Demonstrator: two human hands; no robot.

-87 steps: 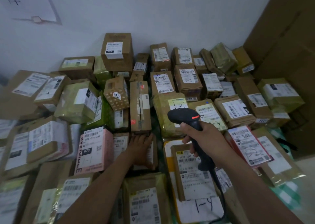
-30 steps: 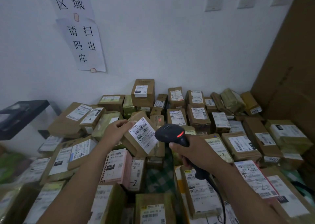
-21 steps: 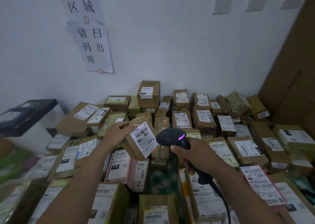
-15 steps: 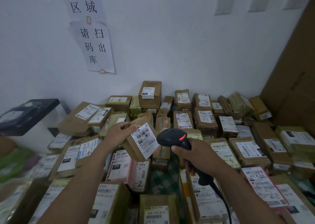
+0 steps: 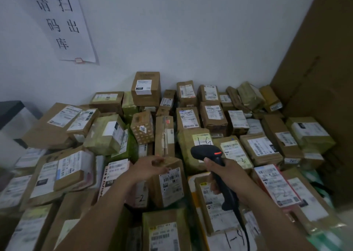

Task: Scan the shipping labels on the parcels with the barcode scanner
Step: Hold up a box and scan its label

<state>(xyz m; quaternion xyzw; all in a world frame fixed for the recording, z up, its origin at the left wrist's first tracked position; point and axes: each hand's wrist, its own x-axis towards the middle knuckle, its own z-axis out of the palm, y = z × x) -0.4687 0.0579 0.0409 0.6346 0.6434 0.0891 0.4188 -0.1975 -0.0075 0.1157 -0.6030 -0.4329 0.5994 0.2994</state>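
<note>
White wall with a paper sign (image 5: 63, 21) backs heaped parcels (image 5: 107, 134). Lower centre, the left grip (image 5: 147, 167) hovers released at a labelled brown parcel (image 5: 171, 182), by its top edge; right of it, the right grip (image 5: 227, 174) grasps the barcode scanner (image 5: 207, 152).

Above parcels (image 5: 261, 149): open air is left, back to the wall (image 5: 191, 40).
Between parcels: boxes are packed touching; hardly any gap is seen.
Right side: passage is closed by an upright cardboard sheet (image 5: 321, 79).
</note>
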